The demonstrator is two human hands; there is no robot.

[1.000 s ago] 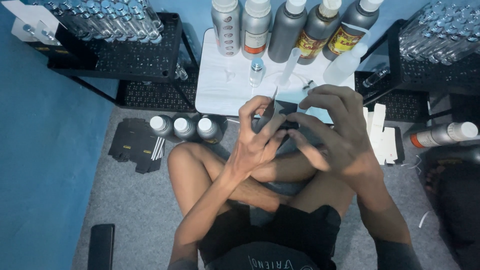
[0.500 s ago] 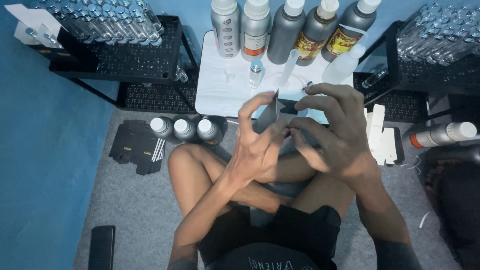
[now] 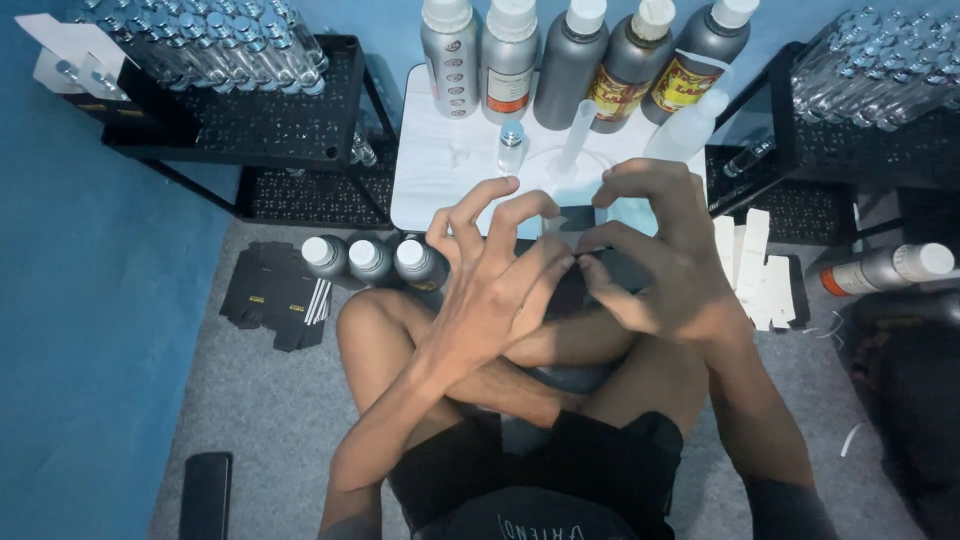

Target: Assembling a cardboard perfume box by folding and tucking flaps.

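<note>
Both hands are meeting over my crossed legs: left hand (image 3: 490,275) is spreading its fingers apart and arching them, only the fingertips pressing on a small dark flat box (image 3: 578,222), while right hand (image 3: 655,255) is pinching the same box from the right, thumb and fingers closed on its edge. I am seeing the box held just above my knees, at the near edge of the white tray table (image 3: 435,170). Standing along the far side of that table are five tall grey bottles (image 3: 510,60), with a small clear vial (image 3: 511,147) in front of them. Sitting on the grey carpet to the left are three white-capped bottles (image 3: 372,258) beside flat black cartons (image 3: 268,295). Resting to the right are white card pieces (image 3: 752,265). Black racks (image 3: 250,125) are holding clear vials on both sides.
</note>
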